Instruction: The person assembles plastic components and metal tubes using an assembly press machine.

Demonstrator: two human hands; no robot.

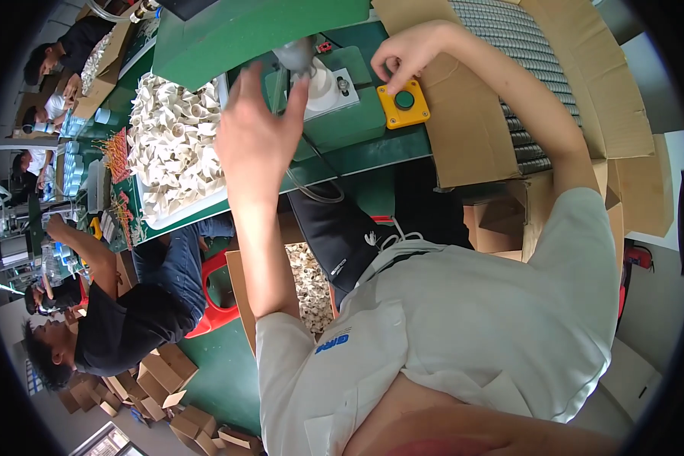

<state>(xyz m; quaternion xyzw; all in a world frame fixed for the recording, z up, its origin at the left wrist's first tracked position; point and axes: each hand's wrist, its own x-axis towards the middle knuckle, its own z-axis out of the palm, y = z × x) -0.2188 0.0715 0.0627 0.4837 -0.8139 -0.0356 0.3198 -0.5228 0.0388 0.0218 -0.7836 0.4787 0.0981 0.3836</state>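
Hiding white part (321, 82) w/ left hand (260, 129); right hand (407, 53) by yellow button box (403, 105).

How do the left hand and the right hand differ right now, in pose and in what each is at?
The left hand is raised with fingers spread open at the white part on the green machine base; the right hand is curled, fingertips resting by the yellow button box. The left hand sits nearer the tray of white pieces; the right hand lies over the cardboard box. Neither hand plainly grips anything.
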